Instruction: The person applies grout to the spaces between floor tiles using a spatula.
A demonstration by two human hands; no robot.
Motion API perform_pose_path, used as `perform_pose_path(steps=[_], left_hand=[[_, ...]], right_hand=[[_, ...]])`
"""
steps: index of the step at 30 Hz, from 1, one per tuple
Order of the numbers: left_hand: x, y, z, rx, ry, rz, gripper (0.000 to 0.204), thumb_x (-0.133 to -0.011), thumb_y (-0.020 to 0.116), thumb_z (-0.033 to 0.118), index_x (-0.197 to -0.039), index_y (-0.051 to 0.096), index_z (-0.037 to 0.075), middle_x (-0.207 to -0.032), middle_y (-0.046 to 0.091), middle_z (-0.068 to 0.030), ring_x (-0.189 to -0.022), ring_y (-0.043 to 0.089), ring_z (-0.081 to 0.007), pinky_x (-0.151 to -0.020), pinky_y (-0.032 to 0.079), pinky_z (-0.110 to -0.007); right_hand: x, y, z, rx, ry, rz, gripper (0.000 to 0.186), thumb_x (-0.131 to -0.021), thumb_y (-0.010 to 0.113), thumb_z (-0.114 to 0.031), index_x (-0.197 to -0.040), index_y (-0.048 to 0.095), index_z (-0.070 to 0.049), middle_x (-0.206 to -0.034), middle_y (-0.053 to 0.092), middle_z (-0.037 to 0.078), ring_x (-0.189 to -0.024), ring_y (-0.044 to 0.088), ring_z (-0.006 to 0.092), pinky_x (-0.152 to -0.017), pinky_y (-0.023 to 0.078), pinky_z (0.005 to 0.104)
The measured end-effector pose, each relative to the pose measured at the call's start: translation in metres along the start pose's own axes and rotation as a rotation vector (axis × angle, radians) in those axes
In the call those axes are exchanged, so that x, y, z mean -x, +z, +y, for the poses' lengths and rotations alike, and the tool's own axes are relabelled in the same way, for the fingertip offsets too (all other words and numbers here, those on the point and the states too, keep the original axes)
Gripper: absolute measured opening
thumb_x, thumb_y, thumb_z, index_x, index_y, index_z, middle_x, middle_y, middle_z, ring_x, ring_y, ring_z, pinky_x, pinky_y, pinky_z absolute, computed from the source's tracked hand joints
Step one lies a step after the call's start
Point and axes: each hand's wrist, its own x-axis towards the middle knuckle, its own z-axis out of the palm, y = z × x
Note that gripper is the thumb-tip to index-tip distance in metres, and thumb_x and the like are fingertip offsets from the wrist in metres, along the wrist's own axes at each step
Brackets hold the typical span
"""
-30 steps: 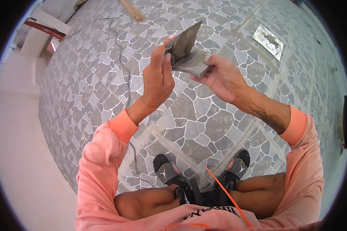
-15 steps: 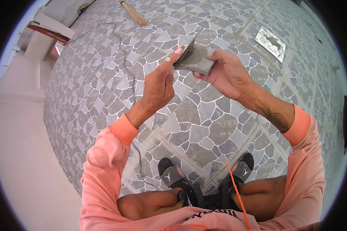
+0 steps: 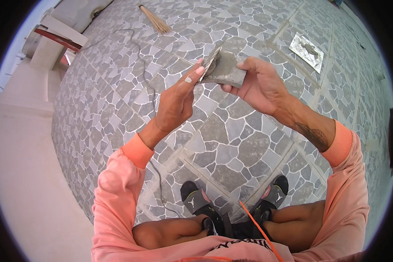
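Over the patterned floor, my right hand point(image 3: 265, 87) pinches the right edge of a grey, slightly curved flexible piece point(image 3: 229, 67) between thumb and fingers. Wet grey mortar coats its upper face. My left hand point(image 3: 175, 101) has its fingers stretched along a thin, stiff-looking plate point(image 3: 211, 62) that stands nearly upright against the curved piece's left side. Grey paste is smeared on this plate too, and a dab sits on a left finger. Whether the plate and the curved piece are joined is hard to make out; the left thumb is mostly hidden.
A silvery square sheet point(image 3: 298, 44) bearing a lump of grey paste lies at the far right. A straw broom point(image 3: 155, 20) rests at the far end. One dark cable point(image 3: 144, 65) snakes across the floor on the left, beside a pale wall point(image 3: 19, 153).
Both hands and the held pieces have shifted slightly lower in view. My left hand has drawn a little leftward, and more of the mortar-covered face shows.
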Motion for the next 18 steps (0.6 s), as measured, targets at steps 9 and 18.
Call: perform_pose_path(steps=[9,18], left_hand=[[0.000,-0.005,-0.007,0.033,0.069,0.031,0.064,-0.077,0.046,-0.020,-0.132,0.047,0.013,-0.134,0.051,-0.0203,-0.104,0.064,-0.0327,-0.076,0.055,-0.032],[-0.007,-0.006,-0.006,0.003,0.126,0.087,0.060,-0.078,0.049,-0.018,-0.130,0.049,0.011,-0.128,0.055,-0.0215,-0.099,0.066,-0.0314,-0.073,0.056,-0.032]], right_hand=[[0.004,0.005,-0.006,-0.026,-0.005,-0.042,0.024,-0.085,0.049,-0.010,-0.106,0.048,0.002,-0.110,0.057,0.017,-0.099,0.058,0.0279,-0.082,0.048,0.0436],[0.007,0.006,-0.013,0.000,-0.011,-0.066,0.025,-0.086,0.049,-0.010,-0.107,0.050,0.003,-0.113,0.056,0.017,-0.100,0.058,0.0289,-0.080,0.048,0.0450]])
